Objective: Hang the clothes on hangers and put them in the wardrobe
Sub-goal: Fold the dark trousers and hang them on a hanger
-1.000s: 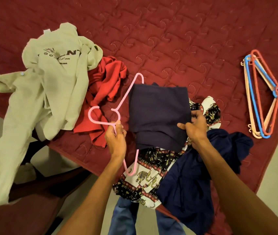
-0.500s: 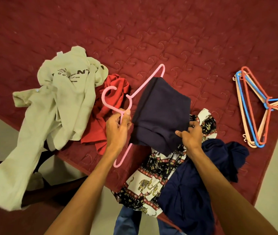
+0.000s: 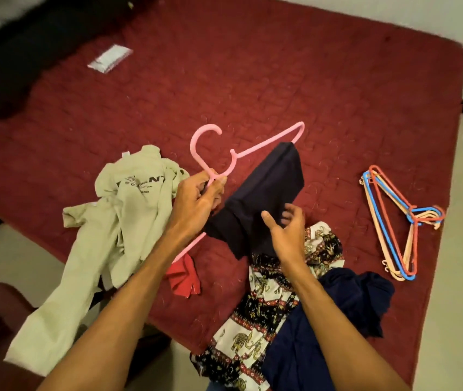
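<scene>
— What couldn't we make out there?

— Plenty! The pink hanger was held up over the bed and showed us its hook and one sloping arm. The other arm slipped behind the left hand and wrist, then peeked out again below. The dark navy garment draped over it hid the bottom bar altogether.

— And the grip?

— We saw the left hand's fingers curled tight round the hanger's neck, just under the hook. The right hand sat in front of the navy garment's lower part. Its fingers were loosely bent and its thumb stood apart, with nothing clamped between them. Whether the fingertips brushed the cloth, we couldn't tell.

— Anything else buried?

— The red garment was mostly covered by the left forearm, so we only got a corner. Far up the bed a white packet was too blurred to read. A dark shape at the top left was just a smear.

— What lay around?

— A beige garment spilled over the bed's near edge on the left, and we couldn't read its print. An elephant-print cloth and a blue garment lay under the right forearm, both cut off at the bottom of our view. A stack of spare hangers in red, blue and cream lay well apart on the right.
</scene>
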